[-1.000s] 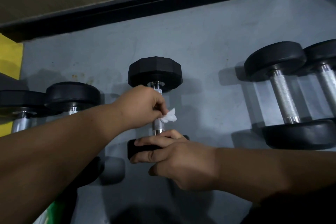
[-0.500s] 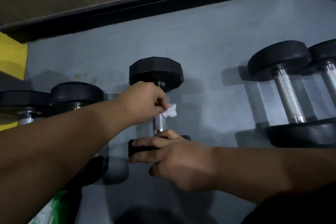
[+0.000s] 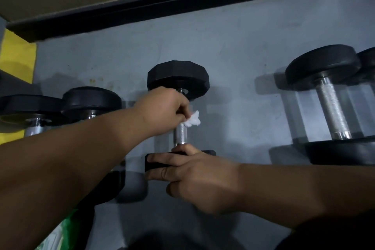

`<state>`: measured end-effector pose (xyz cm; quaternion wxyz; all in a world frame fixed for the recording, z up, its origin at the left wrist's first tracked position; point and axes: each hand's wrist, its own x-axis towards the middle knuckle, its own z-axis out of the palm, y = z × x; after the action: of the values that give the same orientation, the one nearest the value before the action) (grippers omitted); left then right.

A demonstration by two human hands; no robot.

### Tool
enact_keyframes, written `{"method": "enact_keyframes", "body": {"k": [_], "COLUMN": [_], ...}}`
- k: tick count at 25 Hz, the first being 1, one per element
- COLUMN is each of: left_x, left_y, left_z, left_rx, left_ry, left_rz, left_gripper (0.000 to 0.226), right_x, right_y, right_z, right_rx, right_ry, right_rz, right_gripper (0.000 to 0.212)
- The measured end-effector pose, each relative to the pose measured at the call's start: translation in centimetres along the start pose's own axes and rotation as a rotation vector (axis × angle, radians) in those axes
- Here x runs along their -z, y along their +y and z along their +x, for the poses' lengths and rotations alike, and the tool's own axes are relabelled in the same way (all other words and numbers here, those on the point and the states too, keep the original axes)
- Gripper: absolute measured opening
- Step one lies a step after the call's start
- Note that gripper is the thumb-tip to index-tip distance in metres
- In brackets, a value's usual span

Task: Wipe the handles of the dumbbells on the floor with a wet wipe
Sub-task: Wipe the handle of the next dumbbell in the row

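Note:
A small black hex dumbbell lies on the grey floor in the middle, its chrome handle running toward me. My left hand grips the far part of that handle with a crumpled white wet wipe bunched under the fingers. My right hand lies over the dumbbell's near head, fingers curled round its top. Part of the handle shows bare between the two hands.
Two round-headed dumbbells lie at the right, two more at the left behind my forearm. A black skirting runs along the wall beyond. A green and white pack shows at the bottom left.
My left hand with the wipe has slid along the handle away from me, toward the far head. The right hand has stayed on the near head.

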<state>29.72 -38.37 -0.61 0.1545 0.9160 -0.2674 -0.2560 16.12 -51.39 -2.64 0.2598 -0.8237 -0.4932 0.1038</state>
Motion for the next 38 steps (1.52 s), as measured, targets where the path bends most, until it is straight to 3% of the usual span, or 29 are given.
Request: {"method": "enact_keyframes", "body": {"k": [5, 10, 15, 19, 22, 25, 31, 35, 38], "left_x": [0.2, -0.2, -0.2, -1.0, -0.8, -0.6, -0.1, -0.5, -0.4], "left_y": [-1.7, -2.6, -2.2, -1.8, -1.7, -1.6, -2.1, -2.4, -2.5], "left_z": [2.1, 1.1, -1.0, -3.5, -3.3, -1.9, 1.7, 1.4, 0.0], "left_rx": [0.107, 0.102, 0.091, 0.075, 0.039, 0.004, 0.12, 0.115, 0.085], "left_ry": [0.183, 0.214, 0.072, -0.177, -0.238, -0.128, 0.164, 0.235, 0.179], "left_rz": [-0.039, -0.14, -0.201, -0.251, -0.163, 0.009, -0.048, -0.101, -0.097], "left_gripper": [0.016, 0.016, 0.012, 0.011, 0.014, 0.013, 0.014, 0.016, 0.011], "right_x": [-0.6, -0.8, -1.2, -1.5, -1.7, -1.8, -2.5, -2.8, -2.7], "right_y": [0.3, 0.3, 0.4, 1.1, 1.3, 1.5, 1.9, 2.0, 2.0], "right_z": [1.1, 2.2, 2.1, 1.7, 1.3, 0.2, -3.3, -3.3, -3.3], "right_rx": [0.059, 0.112, 0.109, 0.167, 0.187, 0.148, -0.021, -0.032, -0.032], "right_ry": [0.069, 0.049, 0.063, 0.142, 0.172, 0.213, 0.236, 0.235, 0.261], "right_rz": [0.031, -0.094, -0.065, 0.043, 0.086, 0.095, 0.027, 0.074, 0.108], "right_gripper": [0.011, 0.014, 0.028, 0.014, 0.014, 0.022, 0.052, 0.05, 0.048]}}
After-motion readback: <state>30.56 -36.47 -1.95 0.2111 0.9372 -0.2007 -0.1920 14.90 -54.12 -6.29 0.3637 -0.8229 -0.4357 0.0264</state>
